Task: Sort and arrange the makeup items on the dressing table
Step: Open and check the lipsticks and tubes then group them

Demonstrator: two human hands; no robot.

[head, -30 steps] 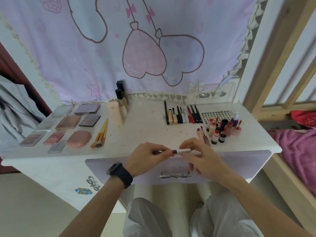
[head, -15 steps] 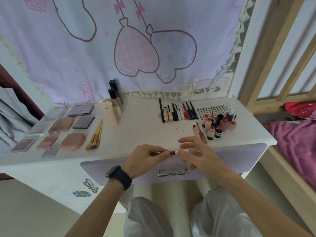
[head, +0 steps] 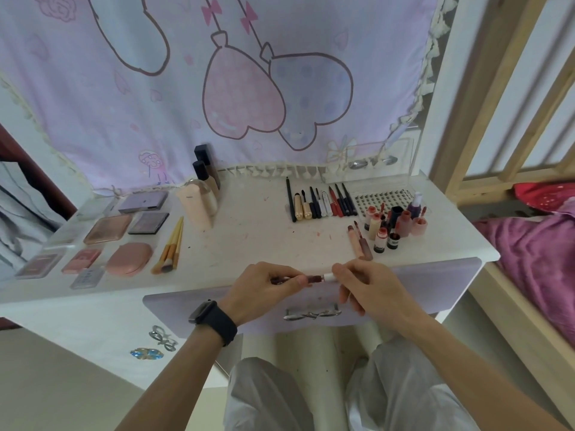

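Above the front edge of the white dressing table (head: 264, 241), both hands hold one slim lip gloss tube (head: 315, 278). My left hand (head: 264, 287) pinches its dark red body. My right hand (head: 370, 284) pinches its white cap end. On the table, compacts and palettes (head: 107, 228) lie at the left, with brushes (head: 170, 248) beside them. Tall bottles (head: 202, 194) stand at the back. A row of pencils and mascaras (head: 320, 202) lies right of centre. Small lip bottles (head: 393, 225) cluster at the right, two lip tubes (head: 361, 242) lying before them.
A lilac drawer front (head: 435, 284) with a bow handle (head: 312, 314) sits under my hands. A patterned cloth (head: 217, 88) hangs behind the table. A wooden bed frame (head: 485, 88) and pink bedding (head: 541, 253) stand at the right. A clear sheet of small studs (head: 382, 199) lies at the back right.
My right hand's fingers have curled in from spread to a pinch on the white cap end. The view has tilted slightly. The table items have not moved.
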